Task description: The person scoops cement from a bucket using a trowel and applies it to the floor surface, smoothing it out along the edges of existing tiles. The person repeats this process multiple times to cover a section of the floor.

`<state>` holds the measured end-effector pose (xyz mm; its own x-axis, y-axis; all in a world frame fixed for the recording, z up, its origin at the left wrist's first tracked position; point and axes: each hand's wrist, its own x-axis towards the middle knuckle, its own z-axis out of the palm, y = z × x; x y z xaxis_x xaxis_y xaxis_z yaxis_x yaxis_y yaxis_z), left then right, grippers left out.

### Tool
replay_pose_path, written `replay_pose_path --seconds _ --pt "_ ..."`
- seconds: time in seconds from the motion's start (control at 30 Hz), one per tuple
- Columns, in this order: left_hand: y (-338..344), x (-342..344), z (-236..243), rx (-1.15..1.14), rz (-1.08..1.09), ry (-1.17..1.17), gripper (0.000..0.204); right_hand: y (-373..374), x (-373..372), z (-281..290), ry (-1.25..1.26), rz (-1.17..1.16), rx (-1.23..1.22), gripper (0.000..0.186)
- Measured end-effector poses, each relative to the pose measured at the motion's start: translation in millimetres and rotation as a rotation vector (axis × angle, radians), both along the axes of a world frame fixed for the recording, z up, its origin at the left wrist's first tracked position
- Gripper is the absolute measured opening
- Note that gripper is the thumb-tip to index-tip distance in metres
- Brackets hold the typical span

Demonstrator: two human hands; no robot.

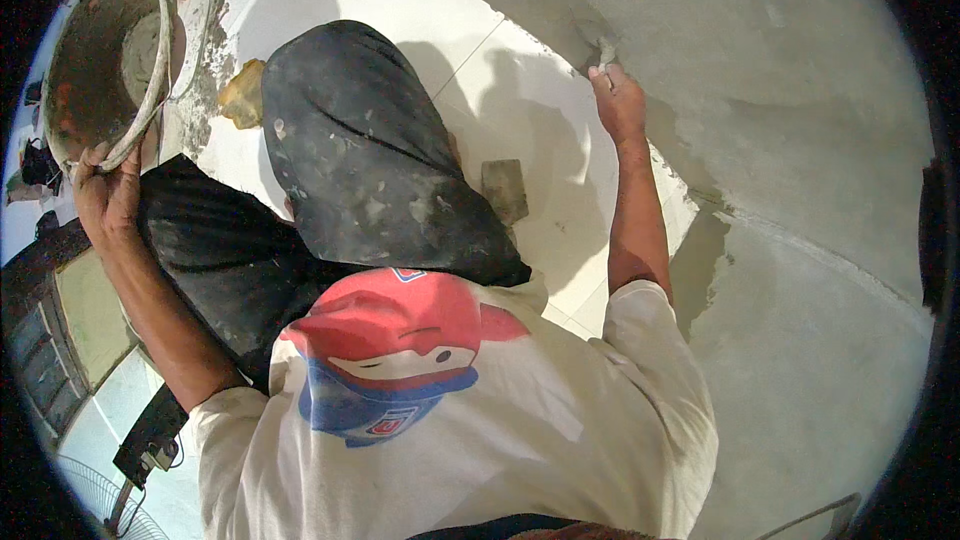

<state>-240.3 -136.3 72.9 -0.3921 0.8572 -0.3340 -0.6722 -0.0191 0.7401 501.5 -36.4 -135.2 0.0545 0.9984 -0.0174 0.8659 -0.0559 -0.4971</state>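
My left hand [108,190] is closed on the rim of a mortar-caked bucket [112,35] at the upper left. The bucket is tilted, its mouth facing up toward me, with grey residue on its inside wall. Out to the right, my right hand [620,105] has its fingers closed round a small grey-smeared piece [605,52]. Its kind is hard to make out. The piece meets the grey plastered wall [780,130], where the surface is darker and looks damp. My two hands are far apart, on either side of my dark, spattered trouser legs [360,140].
White tiles [450,10] lie between my legs and the wall. A yellowish-brown lump [242,95] rests beside my knee, and a flat grey rectangular piece [503,190] lies on the tiles. At the lower left are a wire fan guard [100,500] and a dark strip with a cable.
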Motion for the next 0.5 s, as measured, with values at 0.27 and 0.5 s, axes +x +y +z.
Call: replay_pose_path --seconds 0.27,0.5 --pt "-1.2 -18.8 -11.4 0.025 -0.045 0.036 0.021 -1.4 20.5 -20.9 -0.039 -0.005 -0.001 0.039" --pt "-8.6 -48.2 -19.7 0.067 -0.055 0.032 0.020 -2.0 -2.7 9.3 0.429 -0.111 -0.244 0.036"
